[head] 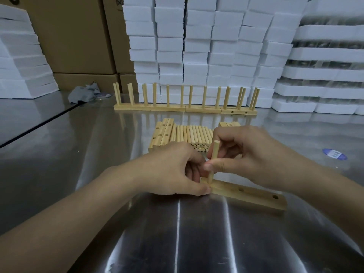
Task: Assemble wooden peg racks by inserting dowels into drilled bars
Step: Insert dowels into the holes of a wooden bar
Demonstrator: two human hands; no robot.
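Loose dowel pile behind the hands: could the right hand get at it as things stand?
Probably yes, once freed: the right hand pinches the upright dowel at the bar, but the pile lies just beyond it, nothing between.

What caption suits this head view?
Right hand holds a dowel upright at the end hole of a drilled bar steadied by the left hand; finished racks stand behind.

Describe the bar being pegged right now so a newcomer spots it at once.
On the shiny steel table, look nearer than the bundle of loose pale dowels. The flat pale wooden drilled bar lies there. Unlike the stacked bars and finished racks behind, it lies alone, with one upright dowel at its left end and two empty holes.
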